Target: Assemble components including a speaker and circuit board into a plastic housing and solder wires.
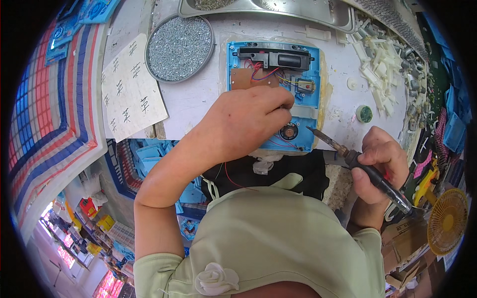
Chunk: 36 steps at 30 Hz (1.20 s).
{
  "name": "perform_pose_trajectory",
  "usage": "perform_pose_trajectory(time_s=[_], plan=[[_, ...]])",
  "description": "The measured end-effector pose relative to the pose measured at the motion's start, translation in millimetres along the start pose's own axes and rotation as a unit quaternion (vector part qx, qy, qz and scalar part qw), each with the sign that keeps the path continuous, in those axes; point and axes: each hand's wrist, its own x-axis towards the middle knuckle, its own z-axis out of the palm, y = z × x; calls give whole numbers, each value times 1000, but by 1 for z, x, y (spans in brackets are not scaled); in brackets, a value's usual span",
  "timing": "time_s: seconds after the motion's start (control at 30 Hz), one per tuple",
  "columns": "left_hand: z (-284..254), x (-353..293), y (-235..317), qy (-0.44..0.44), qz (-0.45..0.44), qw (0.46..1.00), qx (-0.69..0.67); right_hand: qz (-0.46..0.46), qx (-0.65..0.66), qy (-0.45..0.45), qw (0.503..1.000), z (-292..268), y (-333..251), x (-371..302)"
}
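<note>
A blue plastic casing lies on the worktable, its inner side up. Inside are a black module, a brown board with red and blue wires, a small component with a red spot and a round speaker. My left hand rests over the casing's left and middle, its fingers curled together; what they hold is hidden. A thin red wire hangs below that hand. My right hand grips a soldering iron by its black handle. The iron's tip is near the speaker, at the casing's right edge.
A round dish of screws and a handwritten sheet lie left. Behind the casing stands a metal tray. White plastic parts, grey metal cylinders and a small round green tin sit right. A yellow fan stands lower right.
</note>
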Motion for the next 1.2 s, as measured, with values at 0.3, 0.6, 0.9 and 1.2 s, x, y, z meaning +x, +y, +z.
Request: perform_pose_trajectory(time_s=[0.3,0.6,0.9,1.2], plan=[[3,0,4,3,-7,1000,2,-27,-11,0,1000,5,7,7],[3,3,10,-31,-10,999,31,-32,-29,-39,998,11,11,16],[0,6,14,-53,-14,998,43,-38,-42,-57,997,14,14,15],[-6,15,21,-103,-6,991,87,-29,-40,-66,997,14,15,16]])
